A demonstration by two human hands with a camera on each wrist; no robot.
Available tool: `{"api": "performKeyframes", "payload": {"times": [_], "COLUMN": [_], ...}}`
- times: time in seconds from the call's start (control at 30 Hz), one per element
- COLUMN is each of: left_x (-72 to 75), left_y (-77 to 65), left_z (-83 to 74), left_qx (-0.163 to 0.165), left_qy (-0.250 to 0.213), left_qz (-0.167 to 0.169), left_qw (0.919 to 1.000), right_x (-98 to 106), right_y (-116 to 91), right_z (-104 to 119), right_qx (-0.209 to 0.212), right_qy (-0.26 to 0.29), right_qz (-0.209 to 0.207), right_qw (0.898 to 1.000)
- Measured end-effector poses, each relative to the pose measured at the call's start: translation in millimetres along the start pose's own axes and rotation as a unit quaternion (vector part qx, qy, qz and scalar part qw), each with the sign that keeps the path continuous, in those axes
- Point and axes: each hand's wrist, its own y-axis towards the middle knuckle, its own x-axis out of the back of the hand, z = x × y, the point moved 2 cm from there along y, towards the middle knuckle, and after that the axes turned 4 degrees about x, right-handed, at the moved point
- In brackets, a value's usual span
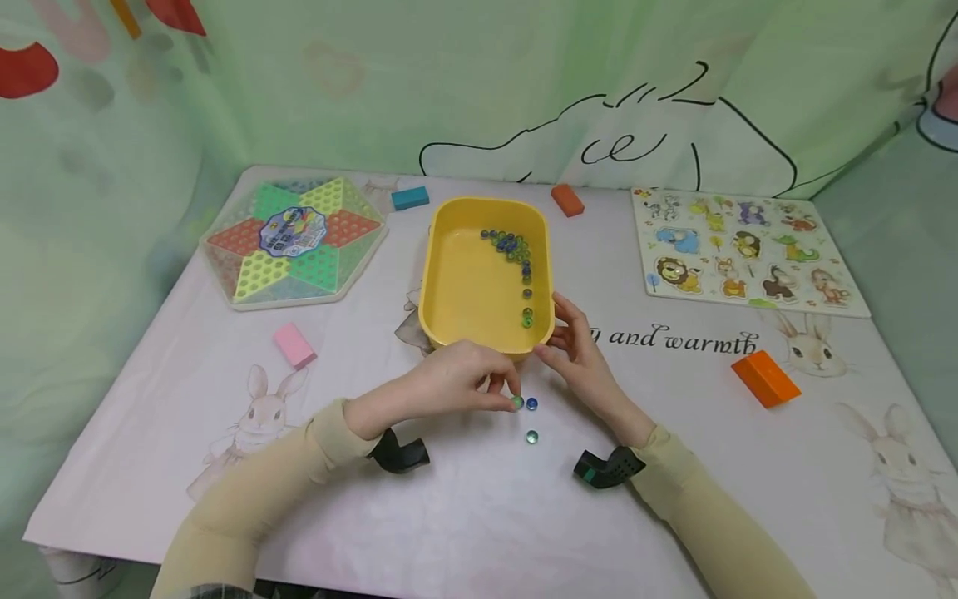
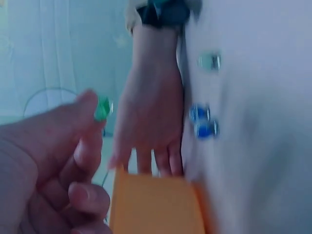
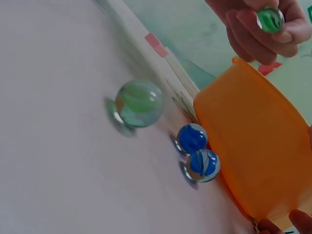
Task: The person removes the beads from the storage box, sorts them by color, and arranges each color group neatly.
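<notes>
My left hand (image 1: 460,378) pinches a green marble (image 3: 270,19) between thumb and fingertips, raised above the table just in front of a yellow plastic tub (image 1: 467,291). The right hand (image 1: 590,378) rests against the tub's near right corner, thumb at the front rim and fairly straight fingers along the side. Below the held marble, two blue-swirled marbles, one (image 3: 192,138) touching the other (image 3: 203,165), lie on the table. A clear green marble (image 1: 532,437) lies nearer the person. Several blue and green marbles (image 1: 512,243) line the right side inside the tub.
A star-patterned hexagonal game board (image 1: 299,241) lies at the left, and an animal puzzle board (image 1: 748,249) at the right. Around the table are a pink block (image 1: 295,346), a blue block (image 1: 410,198), a red-orange block (image 1: 567,200) and an orange block (image 1: 767,379).
</notes>
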Motion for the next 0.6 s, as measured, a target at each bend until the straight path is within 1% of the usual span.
{"api": "performKeyframes", "payload": {"times": [0.13, 0.27, 0.37, 0.6], "left_x": [-11.4, -25.9, -35.0, -47.2], "left_y": [-5.6, -6.4, -5.8, -3.6], "left_z": [-5.3, -6.9, -5.6, -2.1], "left_qx": [0.012, 0.023, 0.034, 0.046], "left_qy": [0.021, 0.053, 0.068, 0.069], "left_qz": [-0.011, 0.001, 0.011, 0.012], "left_qw": [0.9996, 0.9983, 0.997, 0.9965], "right_x": [0, 1, 1, 0], "right_y": [0, 1, 1, 1], "right_z": [0, 1, 0, -1], "right_qx": [-0.001, -0.005, -0.008, -0.006], "right_qy": [-0.001, -0.001, -0.001, 0.0], "right_qz": [0.0, -0.001, 0.0, -0.002], "right_qw": [1.0, 1.0, 1.0, 1.0]}}
